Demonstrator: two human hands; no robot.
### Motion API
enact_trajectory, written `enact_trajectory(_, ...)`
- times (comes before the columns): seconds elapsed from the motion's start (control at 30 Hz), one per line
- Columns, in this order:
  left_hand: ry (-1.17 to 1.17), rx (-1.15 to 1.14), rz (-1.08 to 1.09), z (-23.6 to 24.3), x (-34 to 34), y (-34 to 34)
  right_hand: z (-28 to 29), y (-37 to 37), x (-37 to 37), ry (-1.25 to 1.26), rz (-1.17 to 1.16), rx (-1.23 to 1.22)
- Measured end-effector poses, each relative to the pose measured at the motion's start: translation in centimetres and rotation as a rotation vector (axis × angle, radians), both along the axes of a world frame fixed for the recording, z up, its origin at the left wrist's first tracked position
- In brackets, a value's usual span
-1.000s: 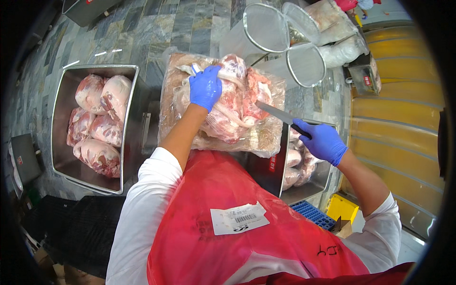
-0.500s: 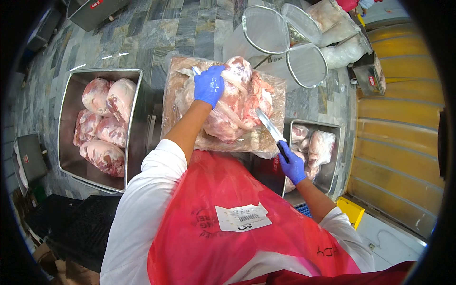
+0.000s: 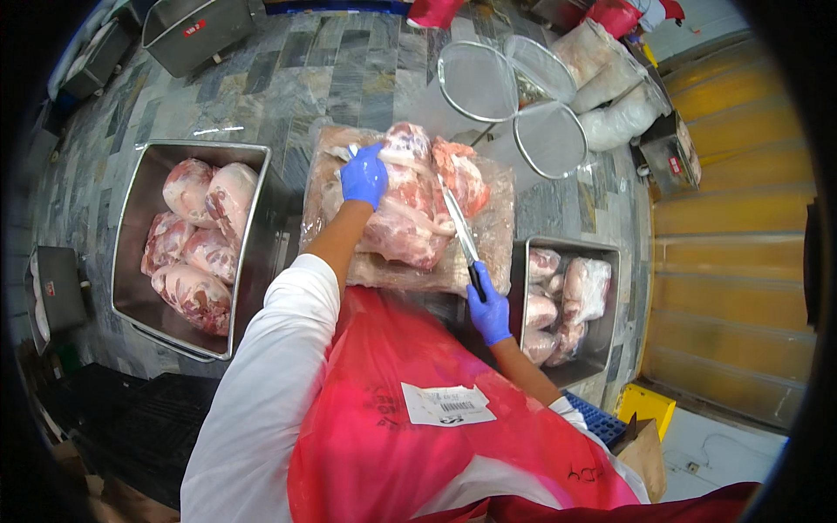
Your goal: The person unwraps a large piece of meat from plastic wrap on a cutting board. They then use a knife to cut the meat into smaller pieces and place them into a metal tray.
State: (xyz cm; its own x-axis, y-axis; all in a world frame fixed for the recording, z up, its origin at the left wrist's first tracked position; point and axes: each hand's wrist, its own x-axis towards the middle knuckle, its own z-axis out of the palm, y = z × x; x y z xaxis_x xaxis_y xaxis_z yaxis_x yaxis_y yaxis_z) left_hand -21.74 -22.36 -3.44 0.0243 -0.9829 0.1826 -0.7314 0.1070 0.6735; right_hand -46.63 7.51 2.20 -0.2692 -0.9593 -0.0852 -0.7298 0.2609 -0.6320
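Note:
A large piece of raw meat (image 3: 405,227) lies on a plastic-covered board (image 3: 471,260) in front of me, with pale, loose strips across it. My left hand (image 3: 364,174) grips pale material at the meat's upper left, which looks like plastic wrap. My right hand (image 3: 488,305) is closed round the black handle of a long knife (image 3: 464,225). The blade points away from me, its tip at the cut, fatty right part of the meat.
Steel bins of meat stand left (image 3: 129,231) and right (image 3: 614,322). Mesh strainers (image 3: 475,83) with metal rims and wrapped bundles (image 3: 610,126) stand beyond the board. More bins (image 3: 196,35), a yellow container (image 3: 632,401) and a red-clad person (image 3: 615,17) are farther out.
My right hand has swung in leftward and down toward my body, turning the knife from sideways to pointing away from me. My left hand has stayed on the meat's upper left.

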Motion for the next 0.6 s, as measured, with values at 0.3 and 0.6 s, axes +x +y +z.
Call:
enact_trajectory(0.3, -0.074, 0.003, -0.046, 1.0, -0.8, 1.3, 14.9, -0.6, -5.3, 0.435, 0.263, 0.173)
enact_trajectory(0.6, -0.094, -0.002, -0.04, 1.2, -1.0, 0.5, 27.8, -14.1, -1.5, 0.971, 0.728, 0.35)
